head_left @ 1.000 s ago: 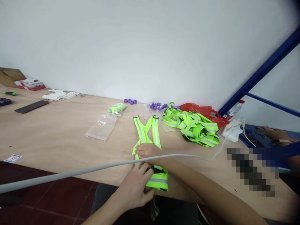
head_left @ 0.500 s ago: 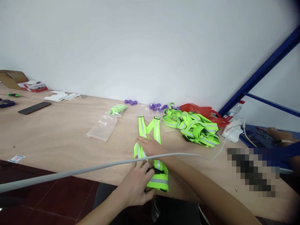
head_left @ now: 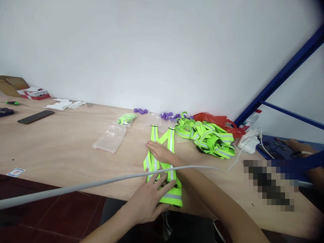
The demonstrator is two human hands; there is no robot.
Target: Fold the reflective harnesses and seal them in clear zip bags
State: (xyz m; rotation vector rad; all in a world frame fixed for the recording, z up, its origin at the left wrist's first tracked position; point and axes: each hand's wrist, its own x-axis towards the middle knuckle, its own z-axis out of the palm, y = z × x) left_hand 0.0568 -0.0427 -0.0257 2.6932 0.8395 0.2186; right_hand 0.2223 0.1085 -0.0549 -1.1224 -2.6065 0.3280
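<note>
A neon-yellow reflective vest [head_left: 171, 141] of grey-striped straps lies partly folded near the table's front edge. Its two upper straps, with black buckles at their ends, point away from me. My left hand [head_left: 150, 197] rests on the folded lower part with its fingers spread. Farther up, my right hand [head_left: 160, 152] lies flat across the straps, fingers stretched out. Both palms hide parts of the vest. A tangled pile of similar reflective straps [head_left: 211, 136] sits to the right. Left of the vest are an empty-looking clear plastic bag [head_left: 110, 138] and a bagged reflective vest [head_left: 127, 118].
A grey cable [head_left: 101, 185] crosses in front of my hands. Purple rolls [head_left: 168, 116], a red plastic bag [head_left: 211, 118], a bottle [head_left: 250, 120] and a white power adapter [head_left: 249, 141] stand along the back. A dark flat object [head_left: 35, 116] lies left. Another person's hand [head_left: 298, 145] shows at right.
My left fingers have spread wider over the folded part. My right hand has shifted slightly up along the straps, and the upper straps lie a little farther right.
</note>
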